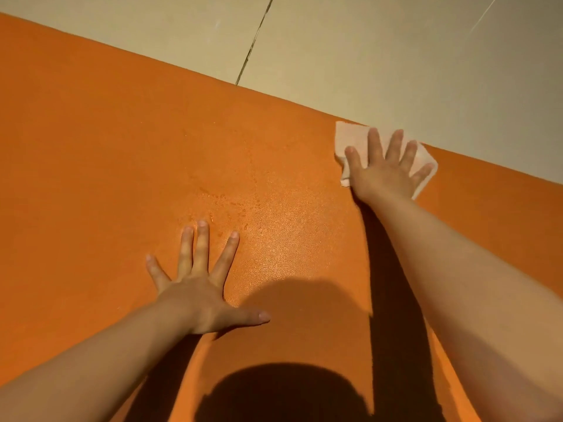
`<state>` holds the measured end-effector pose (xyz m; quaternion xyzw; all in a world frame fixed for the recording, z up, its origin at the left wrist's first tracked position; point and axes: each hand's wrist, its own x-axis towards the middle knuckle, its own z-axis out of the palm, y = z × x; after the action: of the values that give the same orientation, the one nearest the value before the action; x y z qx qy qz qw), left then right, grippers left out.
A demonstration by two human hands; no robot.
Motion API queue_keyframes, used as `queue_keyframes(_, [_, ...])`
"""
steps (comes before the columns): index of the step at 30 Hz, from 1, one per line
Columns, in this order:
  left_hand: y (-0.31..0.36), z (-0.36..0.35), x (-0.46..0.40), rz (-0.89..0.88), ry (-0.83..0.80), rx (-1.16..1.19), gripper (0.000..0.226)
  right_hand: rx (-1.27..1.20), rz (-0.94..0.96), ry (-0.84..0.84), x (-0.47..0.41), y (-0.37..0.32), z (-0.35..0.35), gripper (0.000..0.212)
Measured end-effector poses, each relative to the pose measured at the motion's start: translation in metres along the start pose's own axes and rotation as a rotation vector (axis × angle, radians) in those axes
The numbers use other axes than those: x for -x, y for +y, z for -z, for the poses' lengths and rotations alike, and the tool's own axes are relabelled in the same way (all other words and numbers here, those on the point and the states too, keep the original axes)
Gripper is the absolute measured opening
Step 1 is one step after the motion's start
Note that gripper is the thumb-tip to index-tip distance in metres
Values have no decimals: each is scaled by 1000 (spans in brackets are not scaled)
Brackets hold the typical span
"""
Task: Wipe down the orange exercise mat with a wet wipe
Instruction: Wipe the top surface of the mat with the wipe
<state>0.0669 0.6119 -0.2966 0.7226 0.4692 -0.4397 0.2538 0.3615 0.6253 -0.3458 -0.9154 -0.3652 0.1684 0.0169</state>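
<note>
The orange exercise mat fills most of the view, its far edge running diagonally from upper left to right. A white wet wipe lies flat on the mat right at that far edge. My right hand presses on the wipe with fingers straight and spread. My left hand rests flat on the bare mat nearer to me, fingers spread wide. A damp, shiny patch shows on the mat between the two hands.
Beige floor tiles with a dark grout line lie beyond the mat's far edge. Dark shadows of my head and arms fall across the near part of the mat.
</note>
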Motion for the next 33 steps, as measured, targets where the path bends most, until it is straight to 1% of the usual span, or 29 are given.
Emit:
queue_keyframes(2, [1, 1, 0, 1, -6, 3, 129, -35, -141, 34, -5, 6, 2, 67])
queue_keyframes(4, [2, 3, 1, 17, -15, -9, 130, -48, -198, 28, -3, -13, -1, 64])
queue_keyframes(5, [3, 3, 1, 27, -19, -19, 130, -47, -162, 3, -1, -28, -4, 63])
queue_keyframes(6, [3, 3, 2, 34, -23, -29, 130, -29, -75, -24, 2, -44, -8, 62])
queue_keyframes(8, [4, 2, 3, 40, -26, -40, 130, 38, 165, -68, 10, -74, -15, 61])
queue_keyframes(9, [5, 2, 3, 43, -28, -41, 130, 65, 255, -94, 12, -83, -15, 61])
queue_keyframes(11, [4, 4, 5, 50, -28, -42, 130, 85, 342, -116, 10, -85, -13, 62])
queue_keyframes(13, [4, 5, 6, 50, -21, -42, 129, 69, 355, -72, 3, -64, -10, 65])
queue_keyframes(15, [3, 5, 6, 45, -16, -41, 130, 54, 250, -10, -6, -28, -4, 67])
queue_keyframes(19, [2, 4, 7, 33, -8, -39, 129, 22, -162, 21, -11, 79, 20, 70])
queue_keyframes(21, [1, 3, 6, 25, 0, -33, 129, -22, -327, 6, -1, 119, 31, 70])
queue_keyframes(23, [0, 2, 7, 19, 8, -26, 129, -50, -424, 7, 11, 127, 32, 68])
queue_keyframes(25, [0, 1, 7, 17, 19, -27, 129, -87, -465, 13, 19, 106, 22, 66])
queue_keyframes(26, [0, 0, 6, 19, 24, -29, 128, -85, -436, 17, 21, 88, 15, 65])
queue_keyframes(28, [0, 0, 6, 24, 28, -32, 128, -47, -277, 6, 33, 43, -2, 64])
queue_keyframes(32, [0, -3, 4, 38, 46, -36, 129, 70, 275, -55, 99, -61, -44, 64])
queue_keyframes(33, [0, -4, 4, 40, 50, -40, 129, 84, 366, -66, 115, -76, -49, 64])
